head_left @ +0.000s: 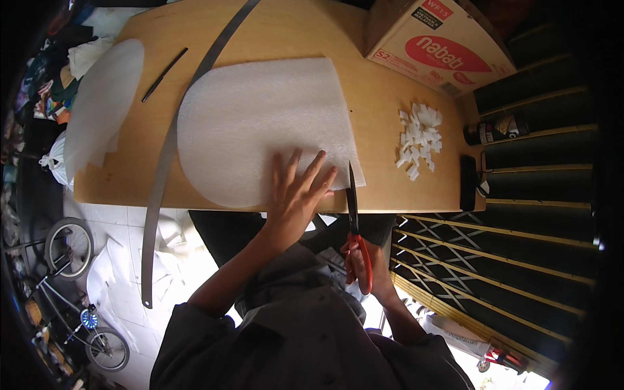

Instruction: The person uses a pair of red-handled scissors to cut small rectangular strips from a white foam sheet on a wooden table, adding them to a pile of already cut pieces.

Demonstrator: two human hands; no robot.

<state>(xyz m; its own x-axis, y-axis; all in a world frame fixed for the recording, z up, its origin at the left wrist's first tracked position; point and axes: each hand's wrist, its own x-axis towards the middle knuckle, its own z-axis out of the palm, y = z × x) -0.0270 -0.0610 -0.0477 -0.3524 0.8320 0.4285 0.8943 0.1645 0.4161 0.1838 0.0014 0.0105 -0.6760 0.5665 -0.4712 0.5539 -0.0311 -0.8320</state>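
A sheet of white foam [260, 110], rounded at its left end and straight on the right, lies on the wooden table [383, 130]. Flat on the sheet's lower right part, my left hand [299, 188] presses with fingers spread. My right hand [370, 263] grips scissors with red handles [365, 266] and dark blades. Those blades point away from me, at the foam's lower right corner, with the tip over the sheet near its right edge. Whether the blades are parted there is too small to tell.
A long metal ruler [166, 162] runs under the foam's left side and overhangs the front edge. Farther left are a black pen [165, 75] and a thin white sheet [107, 97]. White scraps [419, 138], a cardboard box [442, 45] and a dark can [497, 129] stand right. A bicycle [78, 305] is on the floor.
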